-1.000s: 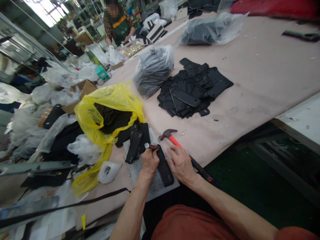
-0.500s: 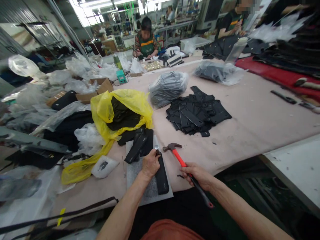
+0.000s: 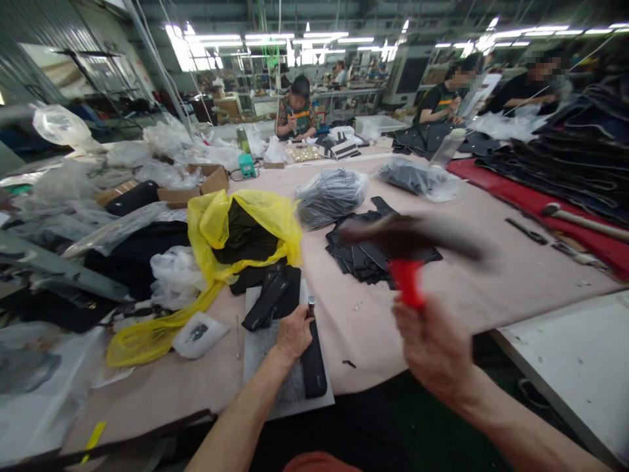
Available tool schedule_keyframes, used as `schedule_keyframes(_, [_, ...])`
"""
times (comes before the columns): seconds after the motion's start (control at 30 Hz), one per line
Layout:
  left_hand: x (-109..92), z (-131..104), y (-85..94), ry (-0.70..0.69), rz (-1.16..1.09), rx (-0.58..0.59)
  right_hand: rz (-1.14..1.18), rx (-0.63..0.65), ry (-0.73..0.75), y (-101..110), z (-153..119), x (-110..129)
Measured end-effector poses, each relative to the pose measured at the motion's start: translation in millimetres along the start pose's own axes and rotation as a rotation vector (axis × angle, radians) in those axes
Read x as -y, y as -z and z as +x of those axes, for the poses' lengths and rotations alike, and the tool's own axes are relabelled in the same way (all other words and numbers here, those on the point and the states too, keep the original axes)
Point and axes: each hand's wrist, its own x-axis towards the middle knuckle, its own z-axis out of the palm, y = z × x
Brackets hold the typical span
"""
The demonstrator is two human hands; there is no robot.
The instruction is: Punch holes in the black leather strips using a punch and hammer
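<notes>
My left hand (image 3: pixel 293 333) is closed around a short metal punch (image 3: pixel 311 305), held upright over a long black strip (image 3: pixel 314 367). That strip lies on a grey board (image 3: pixel 275 387) at the table's front edge. In my right hand (image 3: pixel 435 347) is a claw hammer (image 3: pixel 407 278) with a red handle, raised well above the table; its head is smeared by motion. More black pieces (image 3: pixel 268 298) lie at the top of the board. The punch's lower tip is hidden by my fingers.
A yellow bag (image 3: pixel 196 229) holding dark pieces stands behind the board. A pile of black pieces (image 3: pixel 354 255) and a plastic-wrapped bundle (image 3: pixel 331 196) lie beyond. A thin metal rod (image 3: pixel 238 337) is left of the board. Co-workers (image 3: pixel 297 115) sit across the table.
My right hand has lifted the hammer from low over the table up and to the right. My left hand stays on the punch. A small black scrap now shows bare on the table.
</notes>
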Motion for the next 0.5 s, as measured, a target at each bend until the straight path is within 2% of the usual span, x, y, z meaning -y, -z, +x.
schedule_keyframes(0.07, [-1,0,0.9,0.027,-0.001,0.030,-0.149,0.294,0.116,-7,-10,-8])
schedule_keyframes(0.1, [-2,0,1.4,0.041,-0.002,0.042,-0.198,0.377,0.160,-7,-10,-9])
schedule_keyframes(0.13, [-2,1,1.9,0.051,-0.003,0.050,-0.213,0.401,0.174,-5,-9,-8])
schedule_keyframes(0.17, [-3,1,2.4,0.057,-0.004,0.052,-0.199,0.357,0.166,-2,-5,-6])
schedule_keyframes(0.27, [-4,0,3.2,0.053,-0.006,0.039,-0.079,0.000,0.076,5,2,3])
schedule_keyframes(0.3, [-4,0,3.3,0.046,-0.006,0.037,-0.060,-0.056,0.086,5,2,4])
schedule_keyframes(0.33, [-4,0,3.3,0.039,-0.005,0.038,-0.071,-0.043,0.123,4,1,4])
schedule_keyframes(0.37, [-4,0,3.3,0.037,-0.003,0.039,-0.107,0.044,0.183,3,-1,2])
schedule_keyframes(0.43, [-3,1,3.0,0.037,-0.001,0.044,-0.204,0.307,0.293,2,-2,-1])
schedule_keyframes(0.47, [-3,1,2.6,0.039,-0.003,0.044,-0.231,0.381,0.298,2,-1,-2])
schedule_keyframes(0.5, [-2,1,2.2,0.041,-0.006,0.041,-0.226,0.373,0.264,3,0,-2])
